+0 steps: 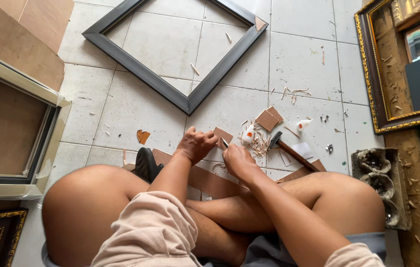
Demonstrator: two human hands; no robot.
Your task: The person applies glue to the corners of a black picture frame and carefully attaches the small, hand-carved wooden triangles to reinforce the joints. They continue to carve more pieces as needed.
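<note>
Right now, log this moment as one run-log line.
left hand: holds brown board piece | right hand: grips small blade against it | hammer: on tile floor, untouched | black frame: lying flat beyond

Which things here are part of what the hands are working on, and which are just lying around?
In hand:
left hand on small brown board piece
right hand with thin blade, partly hidden

Lying about:
hammer
black picture frame
two small glue bottles
gold ornate frame
wood shavings
</note>
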